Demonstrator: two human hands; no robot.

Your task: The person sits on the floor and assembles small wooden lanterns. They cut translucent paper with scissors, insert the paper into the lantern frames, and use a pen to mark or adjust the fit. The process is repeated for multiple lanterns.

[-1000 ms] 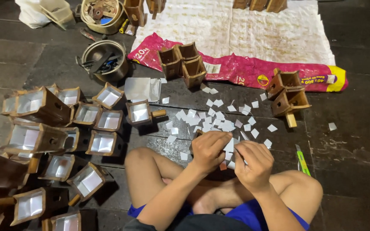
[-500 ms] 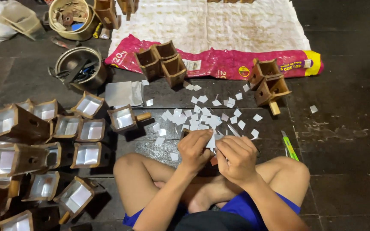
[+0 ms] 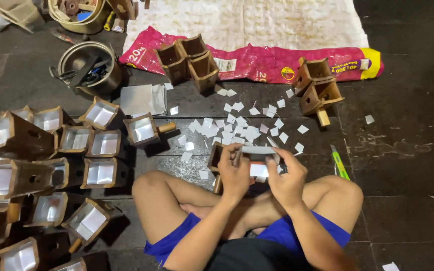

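I sit cross-legged on a dark floor. My left hand [image 3: 233, 173] and my right hand [image 3: 286, 176] each grip one end of a thin silvery foil strip [image 3: 258, 149], stretched between them. Just below the strip, between my hands, lies a small brown wooden box [image 3: 216, 156] with a handle, partly hidden by my left hand. In front of my hands, several small white paper squares [image 3: 237, 125] are scattered on the floor.
Several foil-lined wooden boxes [image 3: 51, 150] crowd the left. Unlined boxes stand by a pink sack [image 3: 257, 62] and at the right [image 3: 319, 88]. A metal pot [image 3: 89, 68], foil sheets [image 3: 139, 99], a green cutter [image 3: 341, 165] and a white mat [image 3: 247, 20] lie around.
My hands have moved apart and now hold the foil strip stretched between them above the box. The camera view shifted slightly.
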